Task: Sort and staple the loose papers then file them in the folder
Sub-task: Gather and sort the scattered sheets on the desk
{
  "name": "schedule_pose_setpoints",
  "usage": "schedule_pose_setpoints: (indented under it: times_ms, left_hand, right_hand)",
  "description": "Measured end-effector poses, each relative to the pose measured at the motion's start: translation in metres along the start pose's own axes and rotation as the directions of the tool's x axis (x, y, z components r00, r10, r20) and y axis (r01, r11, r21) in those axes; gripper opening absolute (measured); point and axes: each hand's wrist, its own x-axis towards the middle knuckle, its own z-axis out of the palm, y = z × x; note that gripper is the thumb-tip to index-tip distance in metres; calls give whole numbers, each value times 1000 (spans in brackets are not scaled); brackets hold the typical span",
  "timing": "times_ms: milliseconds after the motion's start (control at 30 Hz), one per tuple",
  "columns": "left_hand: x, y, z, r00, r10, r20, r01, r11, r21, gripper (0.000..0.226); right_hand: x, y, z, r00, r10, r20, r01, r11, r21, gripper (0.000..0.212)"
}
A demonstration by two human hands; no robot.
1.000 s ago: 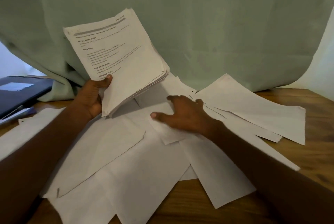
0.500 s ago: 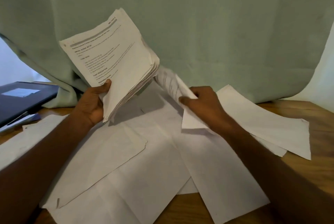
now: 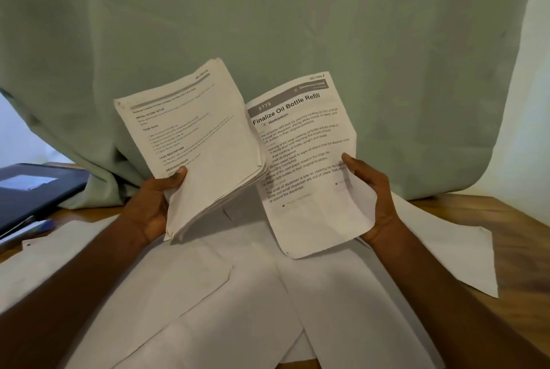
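Probably a home desk corner: wooden table (image 3: 512, 219) strewn with printed papers (image 3: 208, 294), green curtain (image 3: 297, 26) behind, dark folder (image 3: 32, 190) at left.

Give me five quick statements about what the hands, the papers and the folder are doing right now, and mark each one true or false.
1. The left hand holds a thick stack of printed white sheets. True.
2. The right hand rests flat on the wooden table. False: it holds up a single printed sheet titled "Finalize Oil Bottle Refill".
3. The dark folder lies at the far left of the table. True.
4. All papers have been picked up. False: loose white sheets cover the table under the arms.
5. A red brick wall stands behind the table. False: a pale green curtain hangs there.
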Motion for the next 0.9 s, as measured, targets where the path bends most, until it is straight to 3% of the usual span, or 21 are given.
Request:
schedule_pose_setpoints:
  times_ms: [200, 300, 367, 433, 500, 567, 633, 700, 767, 800, 833, 900]
  left_hand:
    - [-2, 0, 2, 1000, 10, 1, -10, 1000, -5, 46]
    - [-3, 1, 4, 1000, 28, 1, -28, 1000, 6, 45]
    - [-5, 0, 8, 999, 37, 4, -37, 999, 13, 41]
    - [-6, -4, 8, 1000, 23, 10, -24, 1000, 8, 40]
    - [-6, -8, 7, 1000, -17, 26, 17, 1000, 5, 43]
    - [-8, -10, 9, 999, -38, 37, 36, 999, 38, 46]
    - [-8, -11, 10, 999, -30, 26, 28, 998, 65, 44]
    - [-7, -11, 10, 1000, -17, 17, 15, 997, 82, 44]
    - [-6, -10, 7, 1000, -16, 5, 15, 996, 92, 45]
    - [-5, -9, 5, 1000, -20, -4, 20, 996, 90, 45]
    - [-5, -8, 4, 1000, -24, -16, 25, 996, 86, 46]
    - [-5, -8, 3, 999, -22, -27, 24, 995, 99, 47]
  right_hand:
    - [0, -5, 1, 998, -29, -48, 29, 1000, -6, 50]
    - [0, -24, 0, 966, -224, -132, 189, 954, -231, 37]
    - [-1, -39, -8, 836, -480, -266, 253, 767, -590, 25]
    - [-4, -49, -23, 670, -694, -263, 199, 510, -837, 18]
    - [-7, -55, -37, 513, -847, -139, 41, 186, -982, 23]
    - [-9, -57, -45, 432, -900, 53, -78, -96, -992, 29]
    - [-11, -53, -43, 445, -855, 267, -83, -336, -938, 36]
    - [-11, -45, -34, 572, -780, 255, -130, -392, -911, 42]
    - [-10, -36, -26, 763, -646, 9, -304, -371, -878, 40]
    - [-9, -32, -27, 816, -558, -151, -408, -371, -834, 38]
    - [-10, -27, -31, 828, -474, -300, -501, -382, -777, 37]
    - [-15, -20, -42, 785, -346, -514, -619, -417, -666, 45]
